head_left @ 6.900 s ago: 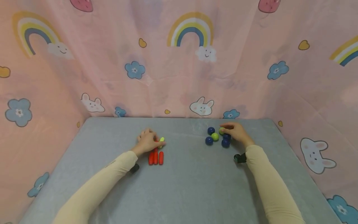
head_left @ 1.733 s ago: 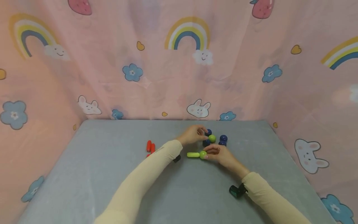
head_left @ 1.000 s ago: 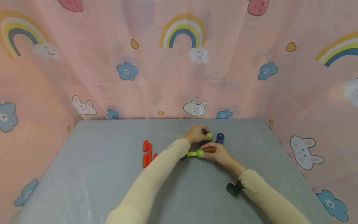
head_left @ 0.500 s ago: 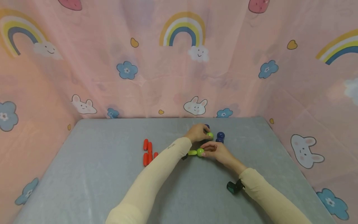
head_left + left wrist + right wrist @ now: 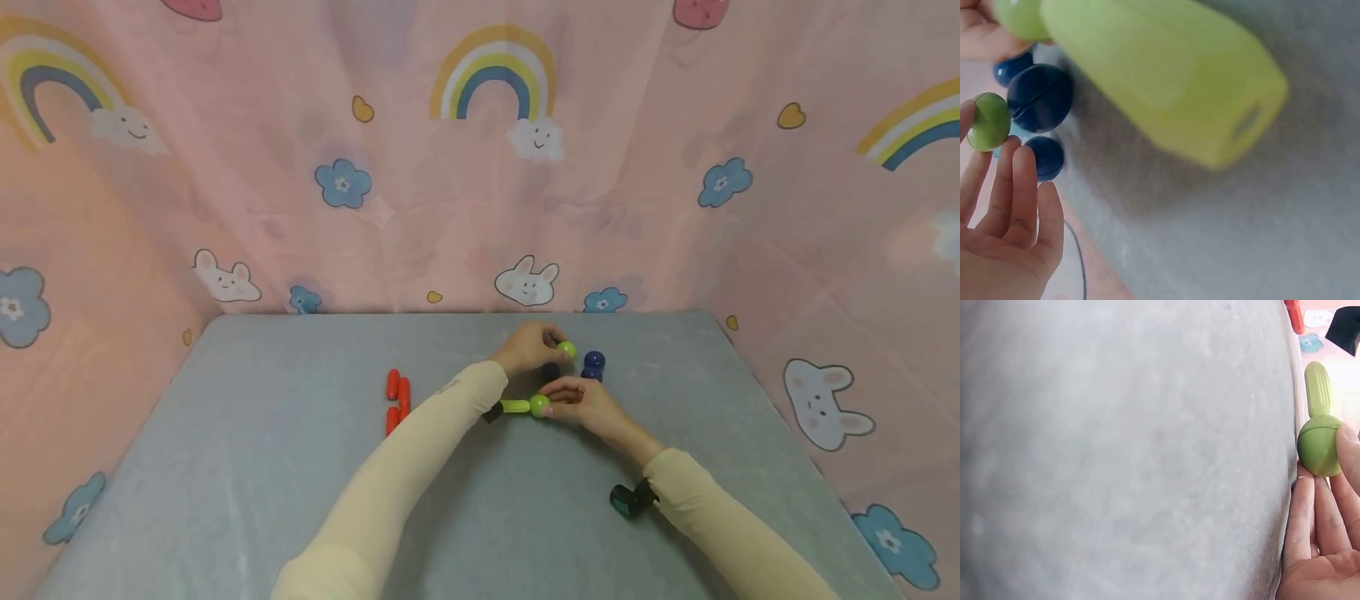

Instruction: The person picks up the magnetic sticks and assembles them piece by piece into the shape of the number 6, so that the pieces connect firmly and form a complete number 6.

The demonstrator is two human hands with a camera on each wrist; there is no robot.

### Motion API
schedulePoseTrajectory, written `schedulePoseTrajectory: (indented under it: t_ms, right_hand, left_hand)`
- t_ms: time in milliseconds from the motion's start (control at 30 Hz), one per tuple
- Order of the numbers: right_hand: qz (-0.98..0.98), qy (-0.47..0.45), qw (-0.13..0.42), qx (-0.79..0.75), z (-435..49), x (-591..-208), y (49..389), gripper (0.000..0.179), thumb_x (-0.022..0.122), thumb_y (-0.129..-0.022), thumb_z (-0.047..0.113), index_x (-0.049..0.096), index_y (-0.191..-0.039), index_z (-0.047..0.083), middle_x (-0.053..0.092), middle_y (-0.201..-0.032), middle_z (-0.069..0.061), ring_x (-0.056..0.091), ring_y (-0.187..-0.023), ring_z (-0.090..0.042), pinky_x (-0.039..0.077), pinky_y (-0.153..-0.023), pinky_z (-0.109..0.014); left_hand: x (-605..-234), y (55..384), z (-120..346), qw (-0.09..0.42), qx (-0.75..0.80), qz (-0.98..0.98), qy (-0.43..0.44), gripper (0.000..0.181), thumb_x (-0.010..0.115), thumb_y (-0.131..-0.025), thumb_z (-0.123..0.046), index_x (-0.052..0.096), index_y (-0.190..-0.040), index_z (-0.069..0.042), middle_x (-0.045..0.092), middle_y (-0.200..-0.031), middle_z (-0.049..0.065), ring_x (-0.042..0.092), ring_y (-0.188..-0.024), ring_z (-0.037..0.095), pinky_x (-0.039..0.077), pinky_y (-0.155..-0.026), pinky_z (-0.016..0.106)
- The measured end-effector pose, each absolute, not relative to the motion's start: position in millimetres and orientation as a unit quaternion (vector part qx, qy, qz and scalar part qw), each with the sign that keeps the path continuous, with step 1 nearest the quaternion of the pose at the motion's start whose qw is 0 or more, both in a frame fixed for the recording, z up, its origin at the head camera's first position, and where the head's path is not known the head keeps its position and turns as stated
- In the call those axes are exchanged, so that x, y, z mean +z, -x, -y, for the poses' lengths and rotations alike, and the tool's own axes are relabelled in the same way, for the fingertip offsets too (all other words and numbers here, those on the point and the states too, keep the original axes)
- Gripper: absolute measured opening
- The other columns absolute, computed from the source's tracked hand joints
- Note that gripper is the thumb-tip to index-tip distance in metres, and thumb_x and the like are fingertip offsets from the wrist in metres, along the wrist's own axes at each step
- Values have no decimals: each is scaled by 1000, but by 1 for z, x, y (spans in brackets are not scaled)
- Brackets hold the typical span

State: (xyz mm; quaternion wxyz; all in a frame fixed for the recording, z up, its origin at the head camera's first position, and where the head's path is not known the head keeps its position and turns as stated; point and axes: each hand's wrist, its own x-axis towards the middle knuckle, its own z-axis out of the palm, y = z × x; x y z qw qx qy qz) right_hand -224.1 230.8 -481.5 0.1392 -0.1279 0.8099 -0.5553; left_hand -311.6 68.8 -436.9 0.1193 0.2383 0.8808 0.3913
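Observation:
In the head view, my left hand [image 5: 527, 346] pinches a green ball [image 5: 567, 350] between thumb and fingertip. Its other fingers spread beside dark blue balls [image 5: 1040, 98], seen in the left wrist view. Nearer the front, my right hand [image 5: 588, 406] grips a second green ball [image 5: 539, 406] with thumb and fingers. A yellow-green rod [image 5: 516, 407] is joined end-on to that ball and points left; the right wrist view shows grooves along the rod [image 5: 1318, 387]. My left wrist's camera covers the rod's far end in the head view.
Two dark blue balls [image 5: 595, 359] sit together right of my left hand. Several red rods [image 5: 393, 384] lie on the grey tabletop [image 5: 300, 433] at left, partly behind my left sleeve. A pink patterned cloth [image 5: 420, 242] hangs behind the table.
Left hand has moved from the red rods to the balls and lifted a green ball slightly away. The right hand's ball came forward and now joins the yellow-green rod; it stays almost still lately.

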Motion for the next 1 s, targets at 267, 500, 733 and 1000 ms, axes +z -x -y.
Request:
schedulePoseTrajectory:
  t_ms: [267, 500, 733, 1000]
  right_hand:
    - [-809, 118, 144, -558, -230, -481, 224, 40, 76, -88, 19, 65, -122, 1, 67, -122, -23, 68, -98, -2, 54, -85, -18]
    - [-818, 98, 145, -548, -230, -482, 224, 41, 75, -88, 22, 65, -123, 3, 67, -125, -20, 67, -101, -4, 55, -85, -18]
    - [-822, 96, 142, -542, -231, -480, 223, 41, 76, -88, 22, 65, -123, 3, 67, -125, -20, 67, -102, -6, 54, -85, -16]
    - [-825, 93, 144, -538, -228, -479, 223, 43, 75, -88, 24, 64, -124, 3, 67, -125, -19, 66, -102, -4, 53, -85, -16]
  left_hand:
    - [-423, 305, -35, 114, 422, -859, -267, 36, 73, -90, -30, 67, -121, -13, 70, -112, 9, 65, -102, 19, 55, -84, 29]
    - [-422, 296, 13, 95, 415, -861, -277, 33, 76, -88, -28, 69, -116, -12, 70, -104, 7, 64, -95, 17, 54, -85, 25]
    - [-433, 278, 60, 114, 414, -864, -263, 30, 79, -85, -20, 70, -111, -9, 71, -99, 7, 64, -89, 15, 54, -80, 25]
    - [-443, 260, 78, 115, 347, -887, -281, 26, 79, -85, -22, 70, -108, -12, 70, -93, 4, 63, -83, 11, 52, -75, 22]
